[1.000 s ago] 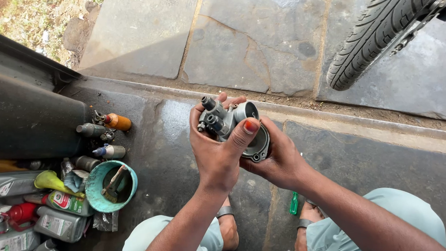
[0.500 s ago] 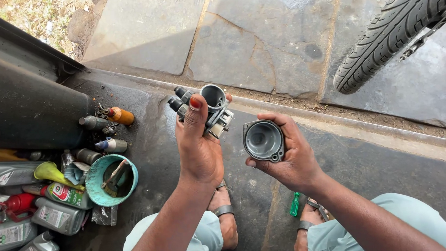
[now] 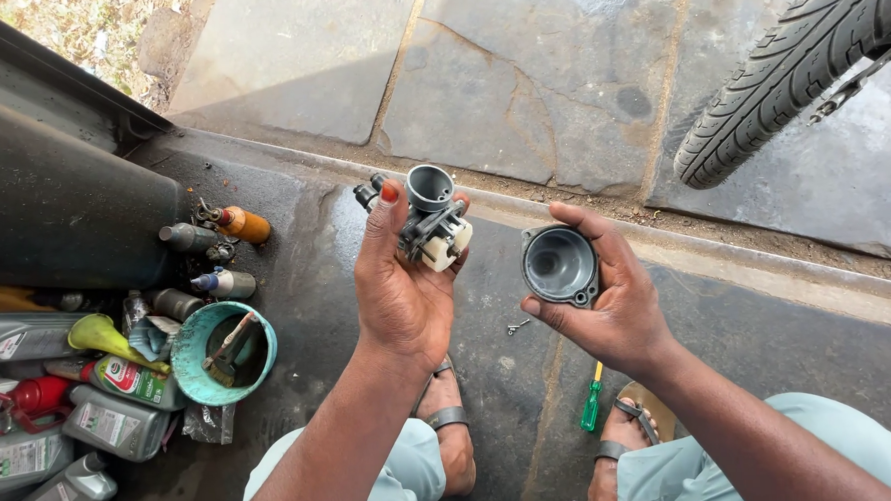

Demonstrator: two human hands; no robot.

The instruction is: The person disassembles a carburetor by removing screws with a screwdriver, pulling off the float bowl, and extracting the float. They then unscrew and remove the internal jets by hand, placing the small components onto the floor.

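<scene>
the left hand (image 3: 399,283) is raised palm-up with its fingers closed around a small grey carburetor body (image 3: 426,219); thumb on the near-left face, fingertips on the far side, so the grip is clamped on the body. the body's round throat points up and away from the person, and a pale plastic part shows at its lower right side, facing the other hand.

the right hand (image 3: 608,298) cups a round grey bowl cover (image 3: 559,266), fingers wrapped behind it, thumb along the lower rim; closed on it. the open, hollow side of the cover faces up toward the camera.

key relation: the cover lies to the right of the body, slightly lower, near but clearly apart, a gap of wet floor visible between them. each part sits in its own hand; neither hand touches the other's part. both forearms rise from the person's knees, wrists bent back.

a small screw (image 3: 517,327) lies on the dark slab (image 3: 306,257) below the gap, and a green-handled screwdriver (image 3: 592,400) rests beside the right sandal. bottles and a teal tub (image 3: 198,356) with a brush stand at left; a tyre (image 3: 788,75) is at upper right.
</scene>
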